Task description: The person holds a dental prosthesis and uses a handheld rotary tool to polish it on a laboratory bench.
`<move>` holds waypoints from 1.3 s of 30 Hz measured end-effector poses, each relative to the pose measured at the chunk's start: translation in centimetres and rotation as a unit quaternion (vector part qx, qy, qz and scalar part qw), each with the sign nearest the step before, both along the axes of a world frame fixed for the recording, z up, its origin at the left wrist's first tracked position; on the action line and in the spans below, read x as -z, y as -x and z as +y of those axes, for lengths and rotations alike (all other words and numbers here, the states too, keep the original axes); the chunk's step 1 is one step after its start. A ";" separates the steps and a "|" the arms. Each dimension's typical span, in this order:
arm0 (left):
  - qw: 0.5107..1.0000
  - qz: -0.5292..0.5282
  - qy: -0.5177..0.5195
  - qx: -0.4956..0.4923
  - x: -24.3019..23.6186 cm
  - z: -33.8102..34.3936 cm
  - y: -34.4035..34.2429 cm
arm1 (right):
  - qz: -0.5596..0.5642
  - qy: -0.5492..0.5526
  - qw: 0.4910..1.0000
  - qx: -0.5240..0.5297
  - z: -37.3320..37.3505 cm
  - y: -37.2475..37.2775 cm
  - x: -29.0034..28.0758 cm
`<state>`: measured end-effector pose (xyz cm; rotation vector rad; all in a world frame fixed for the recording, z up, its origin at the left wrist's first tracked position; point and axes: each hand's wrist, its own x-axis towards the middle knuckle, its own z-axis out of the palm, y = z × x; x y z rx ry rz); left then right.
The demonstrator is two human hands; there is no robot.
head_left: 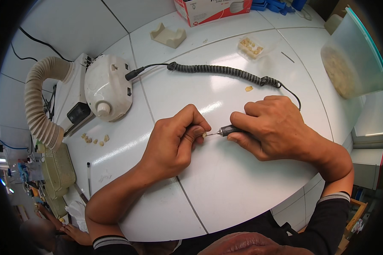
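My left hand pinches a small pale yellow piece between thumb and fingertips, most of it covered. In my right hand is a dark rotary handpiece, gripped like a pen and pointing left. Its thin metal bit reaches the small piece; whether they touch I cannot tell. A black coiled cord runs from the handpiece to a white control unit at the left. One more yellowish piece lies on the white table beyond my right hand.
Several small pieces and a pen lie at the left, near a ribbed hose. Behind stand a cream holder, a box of pieces and a red-white carton. A clear tub stands right. Another person's hand shows lower left.
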<state>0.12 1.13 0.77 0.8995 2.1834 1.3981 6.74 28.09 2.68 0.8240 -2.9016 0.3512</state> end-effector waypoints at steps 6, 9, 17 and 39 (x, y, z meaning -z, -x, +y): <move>1.000 -0.011 0.004 -0.004 -0.1 -0.1 0.0 | -0.015 -0.007 1.000 0.010 -0.1 0.0 -0.1; 1.000 -0.023 0.008 -0.006 -0.3 0.0 0.1 | 0.009 -0.003 1.000 0.010 -0.1 -0.1 0.1; 0.999 -0.033 0.008 -0.005 -0.4 -0.1 0.1 | 0.015 -0.002 1.000 0.010 -0.2 -0.1 0.3; 1.000 -0.025 0.008 -0.007 -0.2 0.0 0.1 | 0.010 -0.001 1.000 0.009 -0.1 0.0 0.1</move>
